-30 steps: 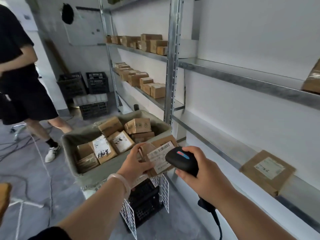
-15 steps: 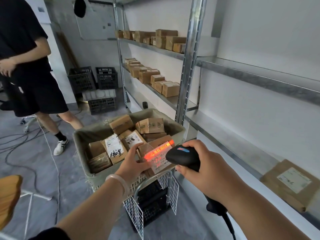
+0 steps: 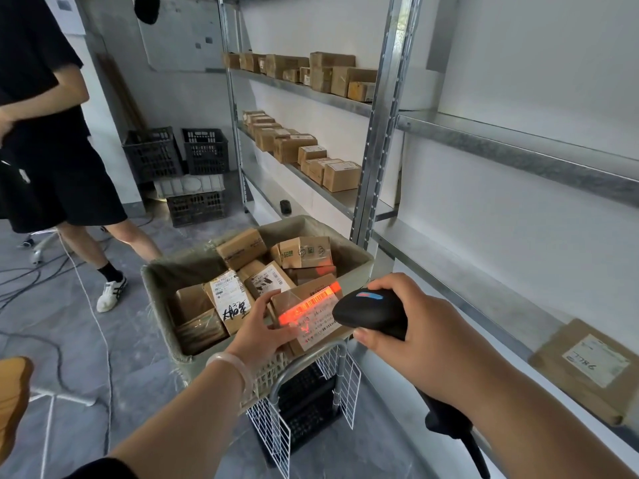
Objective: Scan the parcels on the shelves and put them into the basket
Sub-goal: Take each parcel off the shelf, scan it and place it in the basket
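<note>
Red scanner beam (image 3: 311,303) across barcode label (image 3: 320,324) of parcel (image 3: 294,294) in left hand (image 3: 259,326)

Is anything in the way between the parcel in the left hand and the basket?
Nothing visible. The left hand holds the parcel just above the near rim of the basket, which is open on top. The scanner in the right hand is beside the parcel, not under it.

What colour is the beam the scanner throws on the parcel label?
Orange-red band on the label, clearest in the head view.
</note>
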{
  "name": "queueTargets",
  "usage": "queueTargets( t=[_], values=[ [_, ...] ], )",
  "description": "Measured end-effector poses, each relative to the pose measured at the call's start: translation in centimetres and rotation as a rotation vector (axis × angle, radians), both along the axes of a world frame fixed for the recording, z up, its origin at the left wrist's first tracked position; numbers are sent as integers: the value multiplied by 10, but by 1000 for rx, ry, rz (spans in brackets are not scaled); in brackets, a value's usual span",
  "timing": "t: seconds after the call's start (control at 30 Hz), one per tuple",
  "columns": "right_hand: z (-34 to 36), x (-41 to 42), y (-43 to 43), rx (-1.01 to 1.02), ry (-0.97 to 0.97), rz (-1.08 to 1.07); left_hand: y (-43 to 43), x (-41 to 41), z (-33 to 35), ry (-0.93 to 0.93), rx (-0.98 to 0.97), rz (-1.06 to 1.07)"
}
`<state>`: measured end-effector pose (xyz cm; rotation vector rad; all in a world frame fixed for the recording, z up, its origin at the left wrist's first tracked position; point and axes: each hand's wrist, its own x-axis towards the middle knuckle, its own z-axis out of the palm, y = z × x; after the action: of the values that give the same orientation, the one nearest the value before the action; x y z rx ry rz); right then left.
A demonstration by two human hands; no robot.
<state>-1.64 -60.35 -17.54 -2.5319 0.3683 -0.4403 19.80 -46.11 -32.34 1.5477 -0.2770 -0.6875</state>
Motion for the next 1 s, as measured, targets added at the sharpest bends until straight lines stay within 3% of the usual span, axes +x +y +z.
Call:
queueTargets(
  t=[0.5,0.8,1.0],
  values=[
    [-8,55,28,-17,28,-3,29,40,1,-8,-8,-11],
    [-54,130,14,136,-69,-84,52,76,-3,156,-166,98],
    [-88,188,-16,358,-114,-108,41,103,2,216,-179,192]
  ],
)
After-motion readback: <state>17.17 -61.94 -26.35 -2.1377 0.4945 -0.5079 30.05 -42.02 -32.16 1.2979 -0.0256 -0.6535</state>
